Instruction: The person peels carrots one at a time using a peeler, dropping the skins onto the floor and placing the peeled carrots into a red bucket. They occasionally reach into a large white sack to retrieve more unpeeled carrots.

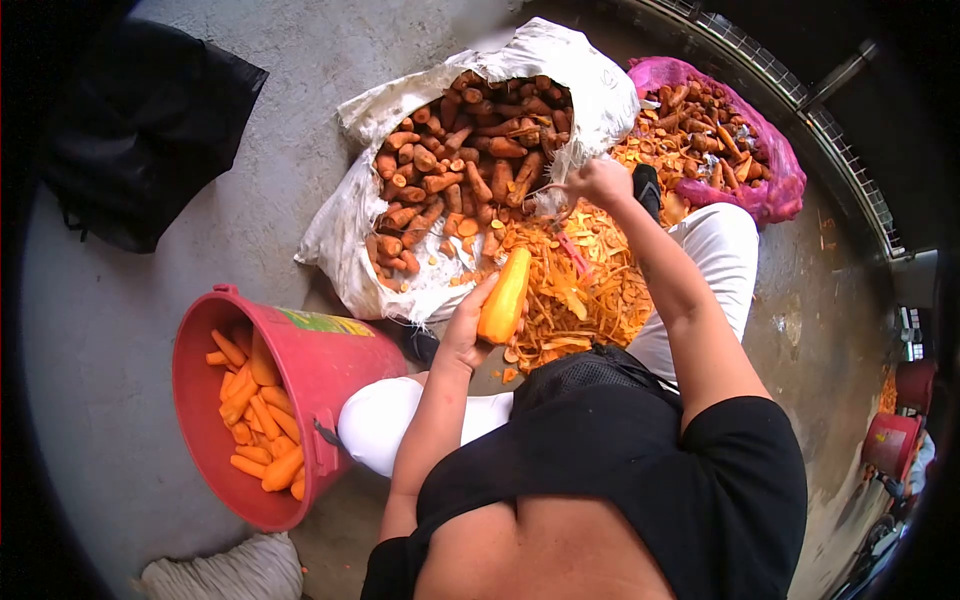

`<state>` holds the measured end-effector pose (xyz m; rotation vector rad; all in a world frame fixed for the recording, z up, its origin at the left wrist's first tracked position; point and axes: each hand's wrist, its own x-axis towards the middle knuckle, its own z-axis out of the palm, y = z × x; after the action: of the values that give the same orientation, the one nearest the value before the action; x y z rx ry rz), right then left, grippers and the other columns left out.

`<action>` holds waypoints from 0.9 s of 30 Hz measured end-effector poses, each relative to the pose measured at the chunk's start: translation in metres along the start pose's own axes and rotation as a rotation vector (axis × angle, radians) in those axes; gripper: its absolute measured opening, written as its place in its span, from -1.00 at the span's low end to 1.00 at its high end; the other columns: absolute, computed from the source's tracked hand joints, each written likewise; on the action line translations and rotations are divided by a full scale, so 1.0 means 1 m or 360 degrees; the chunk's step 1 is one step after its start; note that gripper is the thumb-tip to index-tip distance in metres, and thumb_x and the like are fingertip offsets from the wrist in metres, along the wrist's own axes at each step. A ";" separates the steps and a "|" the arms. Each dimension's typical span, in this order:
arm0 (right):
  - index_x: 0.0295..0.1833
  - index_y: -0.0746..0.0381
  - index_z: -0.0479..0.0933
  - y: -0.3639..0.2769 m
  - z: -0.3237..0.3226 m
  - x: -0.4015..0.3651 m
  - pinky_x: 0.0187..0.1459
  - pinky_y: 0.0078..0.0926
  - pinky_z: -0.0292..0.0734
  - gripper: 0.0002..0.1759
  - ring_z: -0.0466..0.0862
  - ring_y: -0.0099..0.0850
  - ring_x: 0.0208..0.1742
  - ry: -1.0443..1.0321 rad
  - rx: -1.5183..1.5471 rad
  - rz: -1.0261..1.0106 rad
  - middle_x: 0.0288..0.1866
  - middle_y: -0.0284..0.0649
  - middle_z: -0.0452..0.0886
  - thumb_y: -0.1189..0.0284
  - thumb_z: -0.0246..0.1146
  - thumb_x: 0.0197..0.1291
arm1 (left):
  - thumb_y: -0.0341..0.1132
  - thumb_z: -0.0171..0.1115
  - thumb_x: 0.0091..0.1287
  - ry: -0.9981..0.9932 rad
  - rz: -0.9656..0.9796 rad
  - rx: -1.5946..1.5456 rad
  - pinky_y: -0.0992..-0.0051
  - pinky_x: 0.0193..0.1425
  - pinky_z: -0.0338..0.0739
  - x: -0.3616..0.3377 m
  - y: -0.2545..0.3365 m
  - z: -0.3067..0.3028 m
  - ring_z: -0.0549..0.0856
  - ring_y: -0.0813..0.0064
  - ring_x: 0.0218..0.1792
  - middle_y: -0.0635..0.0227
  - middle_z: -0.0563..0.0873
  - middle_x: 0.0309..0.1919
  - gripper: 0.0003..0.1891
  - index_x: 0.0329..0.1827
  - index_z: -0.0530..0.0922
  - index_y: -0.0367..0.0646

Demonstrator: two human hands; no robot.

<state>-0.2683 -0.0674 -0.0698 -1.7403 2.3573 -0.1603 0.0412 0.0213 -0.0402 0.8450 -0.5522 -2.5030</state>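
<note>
My left hand (468,325) is wrapped round a peeled orange carrot (506,297), held upright with its thick end low. Past it, at the right edge of a white woven sack (340,215), is my right hand (602,183), its fingers curled. I cannot tell what the right hand grips. Many unpeeled carrots (500,147) with brownish skins fill the open sack. Between my legs lies a heap of orange peelings (570,310), with a narrow pinkish-red object (574,256) on top of it, below my right hand.
A tilted red bucket (345,350) at the left contains peeled carrots (258,400). A pink mesh sack (785,185) with carrot pieces lies at the far right. Black cloth or bag (150,125) is at upper left, a pale rolled sack (225,575) at lower left.
</note>
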 end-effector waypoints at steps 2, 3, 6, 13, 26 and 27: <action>-0.46 0.03 0.70 0.019 0.016 0.008 -0.41 -0.44 0.53 -0.56 0.58 -0.53 -0.54 0.0233 -0.0026 0.0213 -0.66 -0.26 0.54 -0.01 0.09 0.19 | 0.07 -0.15 0.47 -0.0068 -0.0007 -0.0152 0.50 -0.52 0.58 0.002 0.002 -0.004 0.66 0.42 -0.45 0.21 0.63 -0.33 -0.47 0.23 0.38 -0.20; -0.49 0.06 0.68 0.021 0.025 0.007 -0.54 -0.51 0.46 -0.57 0.52 -0.58 -0.61 0.0293 0.0081 0.0258 -0.68 -0.29 0.52 0.00 0.12 0.16 | 0.08 -0.15 0.47 -0.0081 0.0038 -0.0177 0.49 -0.49 0.58 0.003 0.003 -0.006 0.66 0.42 -0.43 0.21 0.63 -0.31 -0.46 0.24 0.38 -0.20; -0.57 0.09 0.63 -0.009 0.011 -0.024 -0.75 -0.62 0.17 -0.55 0.28 -0.69 -0.76 -0.0099 0.0536 0.0216 -0.70 -0.40 0.50 0.07 0.08 0.24 | 0.09 -0.14 0.46 -0.0054 0.0115 -0.0228 0.49 -0.44 0.56 0.010 0.009 -0.007 0.64 0.42 -0.40 0.23 0.62 -0.29 -0.45 0.25 0.38 -0.19; -0.73 0.13 0.55 -0.087 -0.028 -0.099 -0.48 -0.42 0.41 -0.68 0.47 -0.42 -0.66 0.0310 0.0807 -0.1083 -0.76 -0.32 0.49 0.31 0.21 0.02 | 0.00 -0.05 0.45 0.0310 0.0108 -0.0390 0.40 -0.36 0.62 0.018 0.005 -0.007 0.67 0.44 -0.32 0.30 0.65 -0.25 -0.56 0.14 0.48 -0.16; -0.45 0.06 0.72 0.001 0.015 0.005 -0.54 -0.53 0.44 -0.47 0.51 -0.63 -0.59 0.0166 0.0071 0.0108 -0.66 -0.30 0.53 -0.04 0.00 0.26 | 0.03 -0.09 0.46 -0.0180 0.0059 -0.0230 0.44 -0.47 0.59 -0.006 0.008 0.004 0.67 0.40 -0.42 0.18 0.62 -0.33 -0.53 0.15 0.40 -0.21; -0.40 0.04 0.73 0.006 0.020 0.004 -0.64 -0.58 0.33 -0.52 0.40 -0.64 -0.68 0.0310 -0.0001 0.0063 -0.71 -0.35 0.46 -0.01 0.03 0.27 | 0.03 -0.11 0.46 -0.0169 0.0070 -0.0261 0.42 -0.40 0.61 -0.005 0.009 0.001 0.67 0.38 -0.38 0.16 0.62 -0.32 -0.52 0.14 0.41 -0.22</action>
<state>-0.2703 -0.0684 -0.0912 -1.7492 2.5242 -0.3378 0.0462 0.0169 -0.0331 0.6351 -0.3888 -2.5229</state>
